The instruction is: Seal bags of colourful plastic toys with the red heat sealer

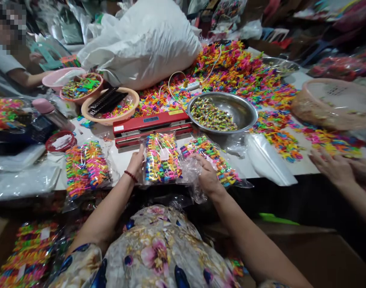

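Observation:
A clear plastic bag (159, 168) packed with rows of small colourful plastic pieces lies at the table's front edge, a white label inside it. My left hand (136, 163) grips its left edge, thumb up, with a beaded bracelet at the wrist. On the other side, my right hand (209, 176) is closed on crumpled clear film (192, 170) at the bag's right end; its fingertips are partly hidden. A second filled bag (220, 164) lies just beyond my right hand. Right behind the first bag stands a red heat sealer (153, 125).
A steel bowl (243, 114) of small wrapped pieces stands behind the bags. Filled bags (87, 166) lie left, flat empty bags (268, 160) right. A large white sack (147, 44) and a colourful heap (240, 68) fill the back. Another person's hands (336, 168) are at right; someone sits far left.

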The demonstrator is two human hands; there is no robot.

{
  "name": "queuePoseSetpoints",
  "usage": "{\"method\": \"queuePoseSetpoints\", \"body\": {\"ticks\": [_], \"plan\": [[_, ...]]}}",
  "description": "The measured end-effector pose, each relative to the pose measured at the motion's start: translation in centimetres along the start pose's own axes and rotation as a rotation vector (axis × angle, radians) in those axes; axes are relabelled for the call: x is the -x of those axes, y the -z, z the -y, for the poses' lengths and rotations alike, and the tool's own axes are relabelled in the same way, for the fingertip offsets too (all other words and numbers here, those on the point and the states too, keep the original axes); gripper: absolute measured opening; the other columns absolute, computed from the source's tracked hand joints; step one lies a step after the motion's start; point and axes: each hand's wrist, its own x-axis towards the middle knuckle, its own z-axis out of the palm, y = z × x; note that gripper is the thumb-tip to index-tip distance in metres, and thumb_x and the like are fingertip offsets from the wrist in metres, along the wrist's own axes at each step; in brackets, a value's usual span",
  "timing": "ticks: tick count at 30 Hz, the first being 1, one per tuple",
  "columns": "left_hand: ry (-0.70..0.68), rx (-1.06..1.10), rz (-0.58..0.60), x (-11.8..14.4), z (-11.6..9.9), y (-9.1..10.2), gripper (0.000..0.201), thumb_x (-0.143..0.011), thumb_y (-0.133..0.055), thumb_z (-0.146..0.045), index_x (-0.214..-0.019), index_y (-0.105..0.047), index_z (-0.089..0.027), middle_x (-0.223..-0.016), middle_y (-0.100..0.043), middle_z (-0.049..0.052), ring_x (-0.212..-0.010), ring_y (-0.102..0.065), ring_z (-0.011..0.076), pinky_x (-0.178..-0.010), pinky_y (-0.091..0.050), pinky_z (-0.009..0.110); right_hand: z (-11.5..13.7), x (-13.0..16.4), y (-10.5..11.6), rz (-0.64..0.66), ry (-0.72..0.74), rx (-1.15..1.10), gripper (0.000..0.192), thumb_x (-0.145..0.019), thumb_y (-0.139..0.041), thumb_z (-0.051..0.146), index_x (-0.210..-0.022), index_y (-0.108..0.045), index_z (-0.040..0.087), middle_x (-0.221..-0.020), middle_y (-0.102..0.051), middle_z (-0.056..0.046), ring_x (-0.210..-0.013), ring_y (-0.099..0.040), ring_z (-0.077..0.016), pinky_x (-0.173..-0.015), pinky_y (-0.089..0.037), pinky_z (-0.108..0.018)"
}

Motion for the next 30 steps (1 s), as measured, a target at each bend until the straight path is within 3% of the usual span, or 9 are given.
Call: {"method": "queuePoseSetpoints", "body": {"ticks": [2, 7, 10, 14, 17, 21, 23, 25, 30], "plan": [[0.041, 0.074, 0.034, -1.8, 0.1, -0.6, 0.058, -0.072, -0.071, -0.072, -0.068, -0.045, -0.020, -0.056, -0.045, -0.005, -0.049, -0.045, 0.0092, -0.048, -0.033, 0.022, -0.3, 0.1, 0.4, -0.023, -0.008, -0.006, 0.024, -0.075, -0.062, 0.043, -0.084, -0.057, 0.022, -0.073, -0.059, 0.000, -0.060, -0.049, -0.0155, -0.053, -0.039, -0.026], [-0.047, 0.395, -0.043, -4.4, 0.1, -2.5, 0.049, -0.060, -0.089, -0.044, -0.072, -0.049, -0.018, -0.058, -0.054, -0.005, -0.050, -0.051, 0.0090, -0.050, -0.038, 0.021, -1.0, 1.2, -1.0, 0.004, -0.056, -0.012, 0.038, -0.069, -0.078, 0.045, -0.079, -0.052, 0.019, -0.066, -0.050, 0.005, -0.057, -0.042, -0.0102, -0.054, -0.033, -0.021], [-0.082, 0.438, -0.045, -4.7, 0.7, -2.5, 0.044, -0.063, -0.086, -0.037, -0.071, -0.047, -0.019, -0.054, -0.049, -0.008, -0.046, -0.048, 0.0081, -0.049, -0.038, 0.020, -1.8, 1.9, -2.1, 0.026, -0.098, -0.126, 0.041, -0.068, -0.081, 0.043, -0.075, -0.049, 0.019, -0.064, -0.050, 0.005, -0.055, -0.040, -0.0084, -0.052, -0.029, -0.020], [-0.127, 0.497, -0.034, -3.9, 1.9, -1.4, 0.039, -0.069, -0.082, -0.037, -0.076, -0.048, -0.020, -0.061, -0.053, -0.008, -0.053, -0.053, 0.0090, -0.055, -0.044, 0.021, -2.9, 2.8, -3.1, 0.040, -0.159, -0.195, 0.037, -0.069, -0.081, 0.039, -0.081, -0.052, 0.019, -0.071, -0.058, 0.003, -0.058, -0.048, -0.0101, -0.054, -0.036, -0.020], [-0.166, 0.540, -0.044, -3.0, 2.9, -0.6, 0.040, -0.069, -0.082, -0.038, -0.077, -0.047, -0.020, -0.066, -0.055, -0.008, -0.059, -0.055, 0.0080, -0.062, -0.046, 0.020, -3.1, 4.1, -4.2, 0.257, -0.206, -0.139, 0.035, -0.071, -0.075, 0.030, -0.102, -0.063, 0.019, -0.088, -0.067, -0.001, -0.066, -0.057, -0.0126, -0.061, -0.045, -0.023], [-0.299, 0.647, -0.009, -1.8, 3.6, 0.5, 0.043, -0.065, -0.086, -0.039, -0.077, -0.050, -0.019, -0.072, -0.058, -0.007, -0.065, -0.058, 0.0078, -0.068, -0.048, 0.020, -3.6, 6.1, -6.6, 0.581, -0.184, -0.073, 0.065, -0.070, -0.068, 0.019, -0.135, -0.062, 0.022, -0.129, -0.064, -0.005, -0.108, -0.062, -0.0204, -0.095, -0.047, -0.030], [-0.347, 0.692, 0.000, -1.1, 3.6, 0.9, 0.044, -0.064, -0.088, -0.039, -0.077, -0.052, -0.019, -0.075, -0.061, -0.006, -0.068, -0.060, 0.0083, -0.072, -0.050, 0.021, -4.4, 6.8, -8.0, 0.723, -0.255, -0.039, 0.067, -0.067, -0.064, 0.016, -0.134, -0.065, 0.022, -0.123, -0.068, -0.003, -0.107, -0.062, -0.0213, -0.095, -0.047, -0.029], [-0.386, 0.713, 0.022, -0.2, 3.2, 1.4, 0.042, -0.065, -0.089, -0.039, -0.076, -0.054, -0.019, -0.080, -0.064, -0.004, -0.070, -0.061, 0.0088, -0.076, -0.051, 0.023, -5.3, 7.1, -9.2, 0.802, -0.342, 0.017, 0.063, -0.065, -0.062, 0.014, -0.127, -0.070, 0.021, -0.105, -0.072, 0.000, -0.092, -0.063, -0.0181, -0.083, -0.048, -0.025], [-0.525, 0.684, 0.054, 1.6, 1.6, 2.2, 0.035, -0.069, -0.088, -0.037, -0.076, -0.060, -0.018, -0.073, -0.061, -0.005, -0.060, -0.052, 0.0046, -0.062, -0.045, 0.016, -6.6, 7.1, -10.4, 0.760, -0.348, 0.024, 0.035, -0.065, -0.065, 0.018, -0.097, -0.077, 0.017, -0.081, -0.066, 0.003, -0.073, -0.053, -0.0121, -0.066, -0.041, -0.020]]}}
